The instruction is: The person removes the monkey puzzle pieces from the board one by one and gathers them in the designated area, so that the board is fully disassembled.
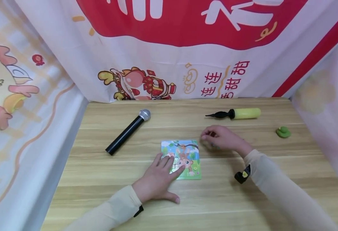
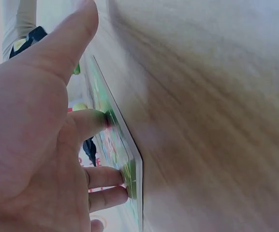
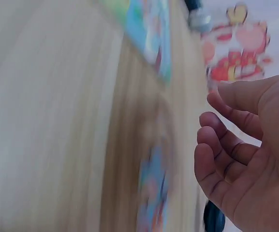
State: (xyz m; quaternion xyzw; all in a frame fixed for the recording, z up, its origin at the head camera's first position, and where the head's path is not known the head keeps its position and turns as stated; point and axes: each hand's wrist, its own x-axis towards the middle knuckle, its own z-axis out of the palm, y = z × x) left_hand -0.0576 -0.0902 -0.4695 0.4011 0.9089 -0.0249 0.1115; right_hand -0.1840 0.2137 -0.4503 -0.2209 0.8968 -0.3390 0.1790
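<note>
A square jigsaw puzzle (image 1: 192, 154) with a cartoon monkey picture lies flat on the wooden table. My left hand (image 1: 156, 183) is spread over its lower left part, fingertips resting on the puzzle board (image 2: 129, 166) and thumb out over the wood. Just right of the puzzle, my right hand (image 1: 222, 137) hovers above the table. Its fingers are loosely bent, and nothing shows between thumb and fingers in the right wrist view. Below that hand (image 3: 245, 145) lies a blurred, mostly blue printed piece (image 3: 153, 188), largely hidden from the head view.
A black microphone (image 1: 125, 134) with a silver head lies to the left. Behind the right hand is a yellow and black hand pump (image 1: 245, 113). A small green toy (image 1: 283, 132) sits at the far right. Printed cloth (image 1: 163, 57) hangs along the table's back and sides.
</note>
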